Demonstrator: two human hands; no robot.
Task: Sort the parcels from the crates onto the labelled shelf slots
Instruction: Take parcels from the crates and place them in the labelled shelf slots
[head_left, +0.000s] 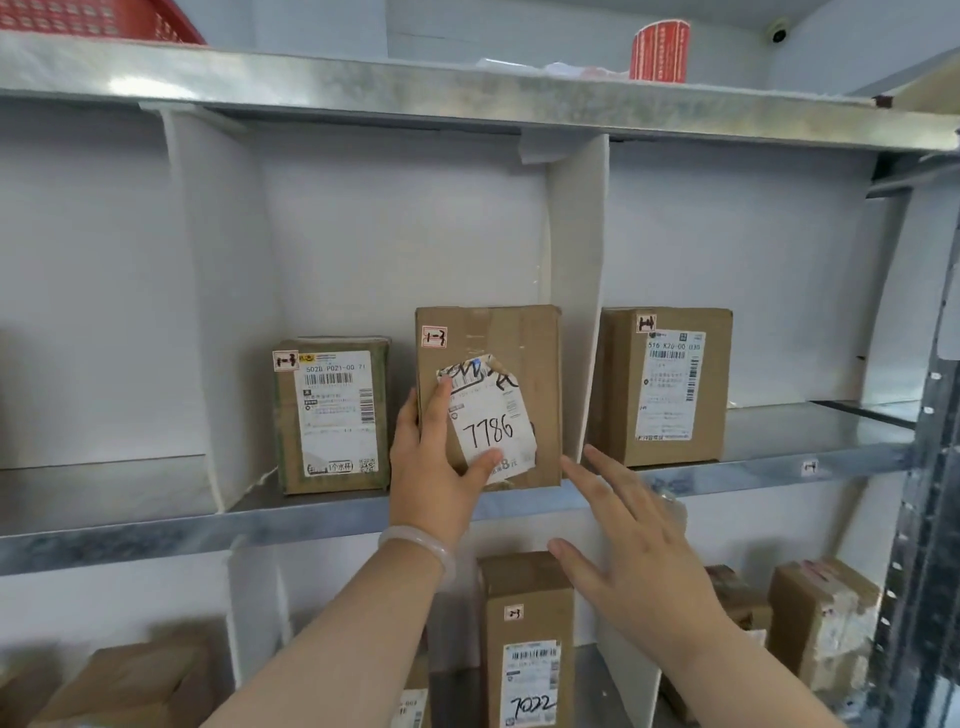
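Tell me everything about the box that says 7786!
The box is brown taped cardboard, standing upright on the shelf beside a white divider. A torn white label on its front shows a barcode and handwritten 7786; a small red-edged sticker sits at the top left corner. The left hand lies on its lower left front, thumb at the side edge. The right hand is spread open near its lower right corner.
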